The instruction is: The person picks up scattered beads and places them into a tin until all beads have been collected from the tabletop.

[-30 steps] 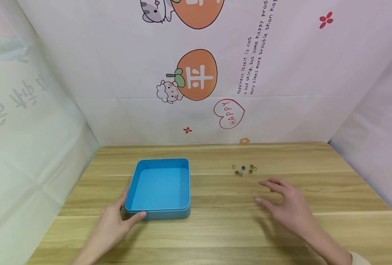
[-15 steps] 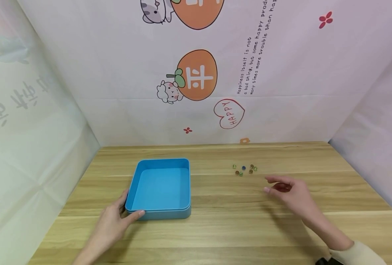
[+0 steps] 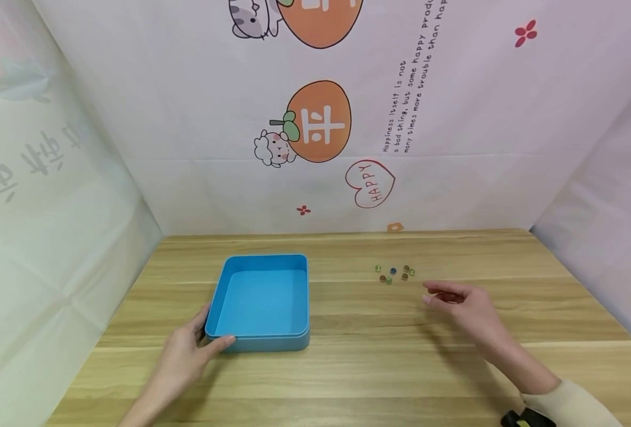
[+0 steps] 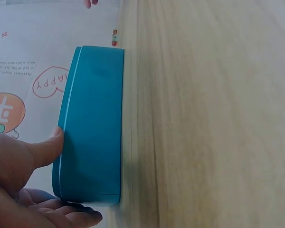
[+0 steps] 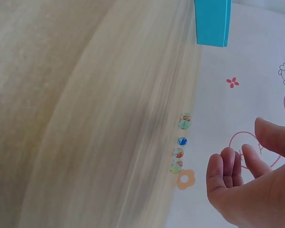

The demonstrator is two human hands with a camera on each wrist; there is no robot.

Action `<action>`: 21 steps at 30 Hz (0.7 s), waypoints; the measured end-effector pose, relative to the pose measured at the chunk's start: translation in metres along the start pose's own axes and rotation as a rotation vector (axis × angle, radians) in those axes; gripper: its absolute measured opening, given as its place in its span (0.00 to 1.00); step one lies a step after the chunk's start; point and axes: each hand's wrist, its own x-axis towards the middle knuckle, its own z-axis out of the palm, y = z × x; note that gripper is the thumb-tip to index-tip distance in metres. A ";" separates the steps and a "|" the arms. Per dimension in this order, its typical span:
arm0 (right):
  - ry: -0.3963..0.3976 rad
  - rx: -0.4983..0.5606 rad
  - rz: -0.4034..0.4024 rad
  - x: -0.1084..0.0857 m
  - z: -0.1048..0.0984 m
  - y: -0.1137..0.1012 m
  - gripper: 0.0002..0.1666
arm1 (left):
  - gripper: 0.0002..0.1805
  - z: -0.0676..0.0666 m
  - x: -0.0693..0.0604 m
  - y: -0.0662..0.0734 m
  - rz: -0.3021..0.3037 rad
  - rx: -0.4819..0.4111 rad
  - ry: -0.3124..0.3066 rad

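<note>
An open blue box [image 3: 262, 305] with nothing in it sits on the left half of the table. My left hand [image 3: 179, 356] holds its near left corner, thumb on the front rim and fingers along the left side; the left wrist view shows the thumb [image 4: 50, 149] against the box wall. To the right lie several small glass marbles, among them a blue marble [image 3: 393, 271] and a green marble [image 3: 378, 268]. My right hand [image 3: 472, 311] hovers just right of and nearer than the marbles, fingers loosely bent, with nothing in them. The right wrist view shows this hand [image 5: 249, 185] apart from the marbles.
The wood-grain table [image 3: 347, 379] carries the box and marbles. A printed white cloth [image 3: 214, 178] rises as a wall behind it, with further cloth walls at left and right. A black strap [image 3: 529, 418] shows near the right sleeve [image 3: 569, 403].
My right hand has drawn slightly rightward, away from the marbles, and its thumb and index finger have come nearer each other. The left hand stays on the box; the marbles lie where they were.
</note>
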 end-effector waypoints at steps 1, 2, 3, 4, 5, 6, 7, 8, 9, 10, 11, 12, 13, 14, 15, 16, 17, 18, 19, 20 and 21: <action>0.000 0.003 0.003 0.001 0.000 -0.001 0.32 | 0.49 0.000 0.000 0.000 0.000 -0.002 0.001; 0.000 0.003 0.003 0.002 0.000 -0.001 0.32 | 0.49 0.001 0.001 0.000 0.001 0.001 0.003; 0.002 0.001 0.001 0.002 0.001 -0.002 0.32 | 0.49 0.002 0.001 0.000 0.004 0.003 0.005; 0.005 0.000 -0.005 0.003 0.001 -0.002 0.32 | 0.49 0.002 0.002 0.000 0.007 0.005 0.005; 0.007 0.001 -0.012 0.003 0.001 -0.003 0.32 | 0.49 0.003 0.003 0.000 0.010 0.008 0.005; 0.010 -0.003 -0.019 0.003 0.001 -0.003 0.32 | 0.49 0.004 0.004 0.000 0.013 0.014 0.006; 0.012 -0.003 -0.025 0.004 0.001 -0.003 0.32 | 0.50 0.005 0.004 0.000 0.016 0.019 0.007; 0.016 -0.006 -0.030 0.005 0.001 -0.003 0.32 | 0.50 0.005 0.005 0.001 0.019 0.018 0.006; 0.017 -0.004 -0.029 0.005 0.002 -0.003 0.32 | 0.51 0.006 0.006 0.001 0.019 0.018 0.003; 0.016 -0.001 -0.027 0.006 0.002 -0.002 0.32 | 0.52 0.006 0.007 0.001 0.018 0.010 -0.001; 0.018 -0.004 -0.024 0.006 0.002 -0.002 0.32 | 0.52 0.006 0.007 0.001 0.012 0.003 -0.002; 0.018 -0.010 -0.023 0.007 0.002 -0.002 0.32 | 0.52 0.006 0.007 0.001 0.004 -0.006 -0.002; 0.018 -0.016 -0.024 0.008 0.002 -0.001 0.32 | 0.52 0.006 0.007 0.001 -0.003 -0.015 0.000; 0.018 -0.021 -0.025 0.009 0.002 -0.001 0.31 | 0.52 0.005 0.007 0.001 -0.012 -0.026 0.001; 0.018 -0.022 -0.025 0.010 0.002 -0.001 0.31 | 0.51 0.005 0.007 0.000 -0.019 -0.032 0.004; 0.020 -0.027 -0.030 0.012 0.002 0.000 0.31 | 0.50 0.005 0.007 0.000 -0.025 -0.041 0.008; 0.021 -0.029 -0.034 0.013 0.001 0.000 0.30 | 0.50 0.005 0.007 -0.001 -0.031 -0.045 0.015; 0.019 -0.026 -0.037 0.014 0.001 0.001 0.30 | 0.49 0.005 0.007 -0.001 -0.031 -0.047 0.021; 0.020 -0.021 -0.039 0.016 0.000 0.001 0.29 | 0.49 0.006 0.008 -0.001 -0.031 -0.053 0.027; 0.020 -0.011 -0.038 0.017 -0.001 0.002 0.29 | 0.49 0.006 0.008 -0.001 -0.031 -0.059 0.032; 0.019 0.001 -0.038 0.018 -0.001 0.002 0.29 | 0.49 0.007 0.008 -0.001 -0.033 -0.070 0.036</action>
